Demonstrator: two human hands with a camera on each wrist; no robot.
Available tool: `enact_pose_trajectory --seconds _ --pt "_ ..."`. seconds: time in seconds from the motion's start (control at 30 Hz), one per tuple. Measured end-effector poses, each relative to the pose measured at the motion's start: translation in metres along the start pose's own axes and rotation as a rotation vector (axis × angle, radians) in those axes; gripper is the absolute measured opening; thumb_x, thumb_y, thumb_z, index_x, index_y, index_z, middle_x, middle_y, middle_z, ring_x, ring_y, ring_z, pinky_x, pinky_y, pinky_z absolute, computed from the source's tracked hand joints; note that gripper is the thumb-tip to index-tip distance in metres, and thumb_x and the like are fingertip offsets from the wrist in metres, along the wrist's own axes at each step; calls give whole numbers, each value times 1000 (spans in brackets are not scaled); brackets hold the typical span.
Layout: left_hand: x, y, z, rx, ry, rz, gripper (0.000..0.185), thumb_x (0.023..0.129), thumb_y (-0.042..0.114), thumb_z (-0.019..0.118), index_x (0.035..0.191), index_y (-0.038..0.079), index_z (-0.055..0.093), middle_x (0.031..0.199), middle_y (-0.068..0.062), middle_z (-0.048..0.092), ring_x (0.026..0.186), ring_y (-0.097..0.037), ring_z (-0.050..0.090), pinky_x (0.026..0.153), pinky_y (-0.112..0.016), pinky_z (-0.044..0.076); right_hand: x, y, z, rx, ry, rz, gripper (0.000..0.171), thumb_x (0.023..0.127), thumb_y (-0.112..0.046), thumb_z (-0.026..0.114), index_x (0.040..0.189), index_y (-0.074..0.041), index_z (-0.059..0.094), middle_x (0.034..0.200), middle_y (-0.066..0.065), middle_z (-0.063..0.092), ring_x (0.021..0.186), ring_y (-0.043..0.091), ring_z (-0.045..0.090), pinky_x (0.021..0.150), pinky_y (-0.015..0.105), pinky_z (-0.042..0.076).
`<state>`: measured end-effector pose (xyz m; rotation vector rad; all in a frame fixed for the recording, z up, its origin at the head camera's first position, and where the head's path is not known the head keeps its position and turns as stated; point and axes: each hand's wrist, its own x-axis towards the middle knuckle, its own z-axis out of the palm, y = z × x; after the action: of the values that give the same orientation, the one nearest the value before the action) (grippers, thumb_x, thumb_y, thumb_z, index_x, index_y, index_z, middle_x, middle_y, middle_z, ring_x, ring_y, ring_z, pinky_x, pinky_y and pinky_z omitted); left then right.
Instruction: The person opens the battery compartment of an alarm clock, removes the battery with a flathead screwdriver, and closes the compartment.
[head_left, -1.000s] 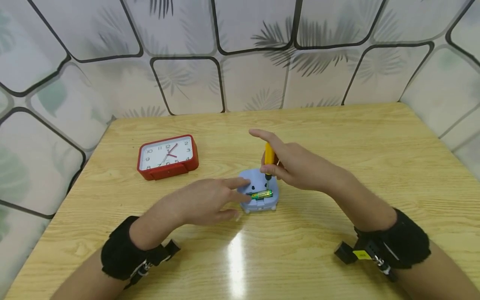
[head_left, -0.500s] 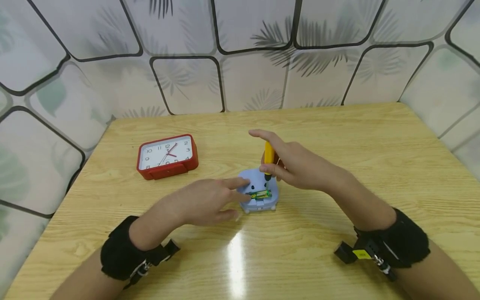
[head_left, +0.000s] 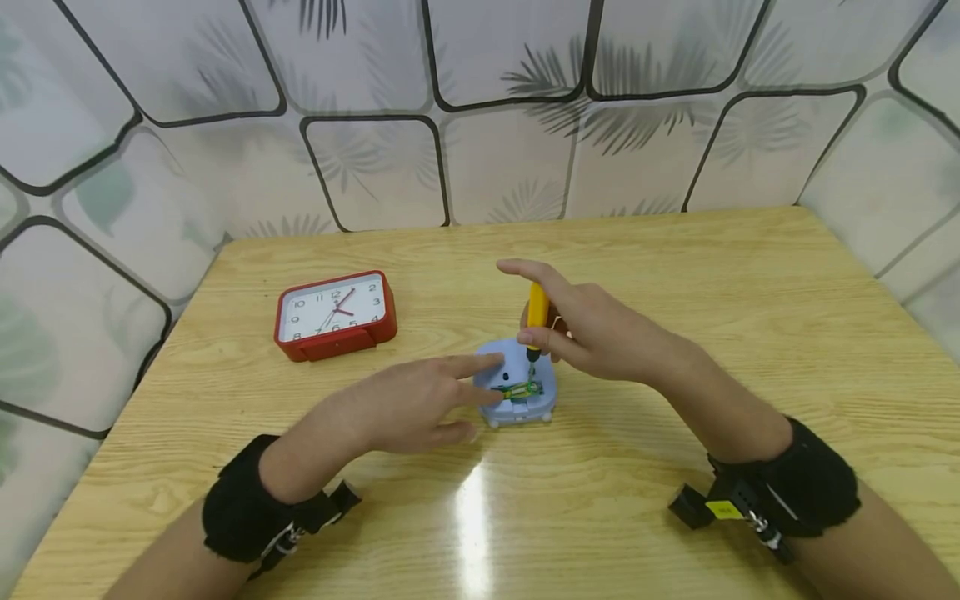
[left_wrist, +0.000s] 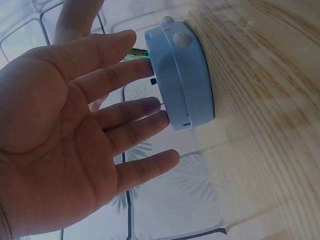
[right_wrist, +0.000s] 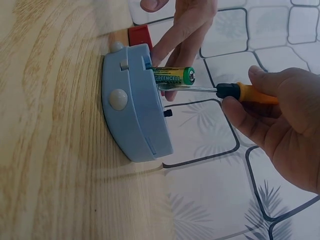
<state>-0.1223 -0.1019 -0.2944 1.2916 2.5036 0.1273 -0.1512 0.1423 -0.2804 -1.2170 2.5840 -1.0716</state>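
Observation:
A small pale blue alarm clock [head_left: 513, 408] lies back side up on the table, its battery compartment uncovered. In the right wrist view a green and gold AA battery [right_wrist: 170, 76] tilts up, with one end raised out of the compartment. My right hand [head_left: 600, 333] grips a screwdriver [right_wrist: 255, 94] by its yellow and black handle, index finger stretched above it. The metal shaft reaches down to the compartment beside the battery. My left hand [head_left: 412, 404] has its fingers spread and extended; in the head view two fingertips rest on the clock's back, at its left side.
A red rectangular clock [head_left: 337, 317] lies face up at the left of the wooden table [head_left: 675, 267]. Behind the table hangs a patterned cloth backdrop [head_left: 502, 167]. Black wrist straps with cameras sit on both forearms.
The screwdriver has shifted slightly left, its tip working at the battery's right end. That end of the battery has tipped upward from the compartment. My left hand stays nearly still.

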Motion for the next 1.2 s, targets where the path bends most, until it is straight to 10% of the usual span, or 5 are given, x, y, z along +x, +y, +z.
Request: enact_pose_trajectory --seconds 0.97,1.2 --pt "0 0 2 26 15 20 48 88 32 64 134 22 52 152 -10 29 139 -27 29 109 -42 33 -1 -1 -7 -232 93 71 66 93 -30 57 146 -22 18 68 -2 48 53 9 44 52 24 43" --pt "-1 -1 1 11 11 20 49 89 34 62 135 21 51 152 -9 28 140 -25 27 110 -41 31 -2 15 -4 -303 -97 290 57 90 -28 62 139 -16 34 69 0 54 57 12 49 58 26 44"
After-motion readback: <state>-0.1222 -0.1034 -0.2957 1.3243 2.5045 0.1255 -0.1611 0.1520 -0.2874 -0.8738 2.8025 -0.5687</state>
